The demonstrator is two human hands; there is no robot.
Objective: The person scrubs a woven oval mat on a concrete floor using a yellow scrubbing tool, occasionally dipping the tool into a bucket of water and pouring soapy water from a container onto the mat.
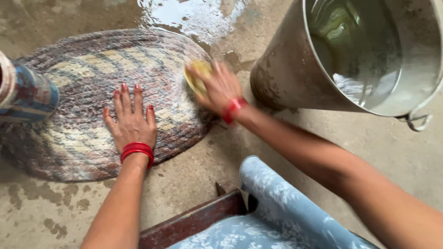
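left hand [131, 121] flat on rug [83, 138] | right hand [219, 87] grips yellow scrubber [196, 74] at rug edge

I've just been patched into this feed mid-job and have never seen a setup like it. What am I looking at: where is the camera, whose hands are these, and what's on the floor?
There is no machine here. One camera sits on a person's head and looks down, so both arms reaching into the picture are that person's own.

The left hand lies flat, fingers spread, on an oval braided rug spread on a wet concrete floor. The right hand is blurred with motion and grips a yellow scrubbing pad against the rug's far edge. Both wrists carry red bangles.

To the right stands a metal bucket holding water. A puddle lies beyond the rug. At the left edge is a blue patterned cylindrical thing, partly cut off. At the bottom you see blue flowered cloth and a dark red wooden edge.
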